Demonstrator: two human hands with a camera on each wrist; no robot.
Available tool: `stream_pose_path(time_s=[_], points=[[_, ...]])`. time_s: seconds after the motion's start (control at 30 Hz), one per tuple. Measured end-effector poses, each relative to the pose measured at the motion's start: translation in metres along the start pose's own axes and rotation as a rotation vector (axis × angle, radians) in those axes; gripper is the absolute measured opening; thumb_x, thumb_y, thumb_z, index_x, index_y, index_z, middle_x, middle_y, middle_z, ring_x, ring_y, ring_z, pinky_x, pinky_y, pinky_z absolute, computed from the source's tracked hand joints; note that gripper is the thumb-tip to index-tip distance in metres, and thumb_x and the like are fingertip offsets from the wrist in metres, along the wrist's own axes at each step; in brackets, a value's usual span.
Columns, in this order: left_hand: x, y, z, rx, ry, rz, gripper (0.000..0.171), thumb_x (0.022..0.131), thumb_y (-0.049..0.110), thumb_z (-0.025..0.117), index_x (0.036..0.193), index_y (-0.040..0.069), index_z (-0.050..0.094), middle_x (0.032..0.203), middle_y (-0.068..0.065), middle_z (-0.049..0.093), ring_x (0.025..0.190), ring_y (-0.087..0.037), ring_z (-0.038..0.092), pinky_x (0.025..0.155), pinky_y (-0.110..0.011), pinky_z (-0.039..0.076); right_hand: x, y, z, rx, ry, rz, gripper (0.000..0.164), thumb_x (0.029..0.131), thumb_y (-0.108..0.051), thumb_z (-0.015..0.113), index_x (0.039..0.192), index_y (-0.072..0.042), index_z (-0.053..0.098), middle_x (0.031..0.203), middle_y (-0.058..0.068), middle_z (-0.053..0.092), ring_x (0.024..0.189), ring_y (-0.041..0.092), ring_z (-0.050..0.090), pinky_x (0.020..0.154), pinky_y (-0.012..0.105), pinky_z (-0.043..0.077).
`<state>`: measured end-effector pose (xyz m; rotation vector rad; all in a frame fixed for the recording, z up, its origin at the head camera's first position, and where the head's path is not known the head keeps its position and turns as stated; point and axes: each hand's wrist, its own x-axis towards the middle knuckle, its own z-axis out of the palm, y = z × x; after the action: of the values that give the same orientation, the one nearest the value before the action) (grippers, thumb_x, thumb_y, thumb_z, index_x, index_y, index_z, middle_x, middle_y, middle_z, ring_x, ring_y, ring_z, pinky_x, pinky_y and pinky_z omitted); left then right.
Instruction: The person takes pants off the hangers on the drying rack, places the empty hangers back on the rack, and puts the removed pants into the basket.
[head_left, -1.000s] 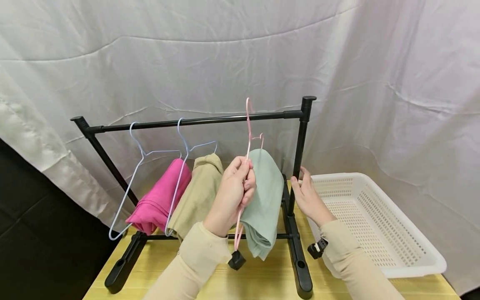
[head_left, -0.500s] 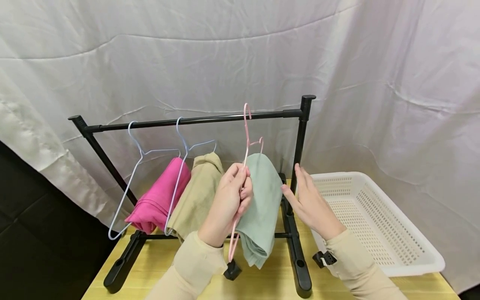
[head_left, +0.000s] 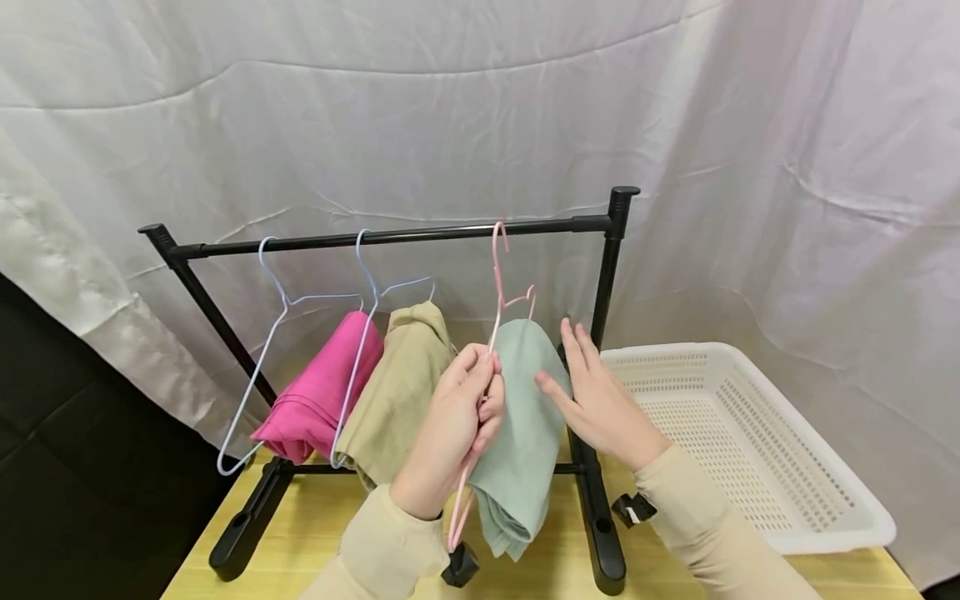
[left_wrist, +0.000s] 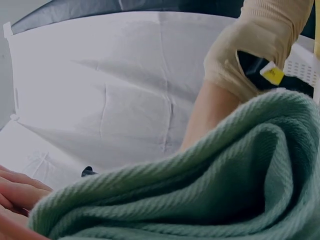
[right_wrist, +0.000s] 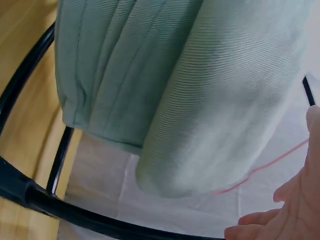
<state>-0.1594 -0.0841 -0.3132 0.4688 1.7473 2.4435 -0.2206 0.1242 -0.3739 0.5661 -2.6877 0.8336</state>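
Observation:
My left hand (head_left: 456, 421) grips one arm of a pink hanger (head_left: 497, 287). A folded pale green cloth (head_left: 523, 417) is draped over that hanger. In the head view the hanger's hook overlaps the rack's black bar (head_left: 427, 237). The cloth's thick folded edge (left_wrist: 165, 175) fills the lower part of the left wrist view. To the right of the cloth is my right hand (head_left: 609, 407), its fingers straight and fingertips close to the cloth's side. In the right wrist view the same hand (right_wrist: 292, 205) shows at the lower right, beside the cloth.
Further left on the rack hang two blue hangers (head_left: 273, 333), with a magenta cloth (head_left: 322, 396) and a khaki cloth (head_left: 401, 383). A white perforated basket (head_left: 806, 442) stands on the wooden table (head_left: 540, 575) at right. Behind everything hangs a white curtain (head_left: 420, 142).
My left hand has come down and slightly nearer with the pink hanger and green cloth. My right hand has left the rack's right post and moved left towards the cloth.

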Motion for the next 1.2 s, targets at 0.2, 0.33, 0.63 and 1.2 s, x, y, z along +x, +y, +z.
stream_pose_path(time_s=[0.2, 0.33, 0.63, 1.2], points=[[-0.003, 0.001, 0.002, -0.039, 0.001, 0.023, 0.021, 0.119, 0.022, 0.037, 0.101, 0.01, 0.042, 0.059, 0.005, 0.031, 0.036, -0.003, 0.029, 0.035, -0.019, 0.022, 0.005, 0.0, 0.007, 0.084, -0.038, 0.034, 0.089, 0.112, -0.063, 0.039, 0.173, -0.015, -0.004, 0.18, 0.022, 0.004, 0.166, 0.045, 0.014, 0.13, 0.067, 0.025], [-0.001, 0.008, 0.002, -0.071, 0.01, 0.056, 0.022, 0.119, 0.021, 0.036, 0.101, 0.01, 0.042, 0.059, 0.006, 0.031, 0.035, -0.002, 0.029, 0.035, -0.018, 0.022, 0.005, 0.004, 0.008, 0.212, -0.073, 0.09, 0.09, 0.112, -0.064, 0.036, 0.172, -0.012, -0.005, 0.181, 0.017, 0.001, 0.167, 0.043, 0.011, 0.132, 0.066, 0.02], [0.001, 0.024, 0.001, -0.103, -0.023, 0.115, 0.021, 0.119, 0.025, 0.036, 0.104, 0.013, 0.044, 0.06, 0.007, 0.033, 0.038, -0.002, 0.03, 0.036, -0.017, 0.022, -0.008, 0.018, 0.023, 0.621, -0.288, 0.316, 0.09, 0.11, -0.072, 0.025, 0.17, -0.021, -0.017, 0.18, 0.021, 0.002, 0.165, 0.046, 0.017, 0.132, 0.065, 0.021], [0.006, 0.025, 0.002, -0.185, -0.017, 0.148, 0.02, 0.119, 0.021, 0.034, 0.105, 0.013, 0.045, 0.058, 0.008, 0.034, 0.037, -0.002, 0.03, 0.035, -0.016, 0.021, -0.012, 0.021, 0.059, 1.453, -0.514, 0.486, 0.093, 0.102, -0.085, 0.024, 0.165, -0.017, 0.01, 0.133, 0.014, 0.058, 0.118, 0.029, 0.07, 0.101, 0.046, 0.057]])
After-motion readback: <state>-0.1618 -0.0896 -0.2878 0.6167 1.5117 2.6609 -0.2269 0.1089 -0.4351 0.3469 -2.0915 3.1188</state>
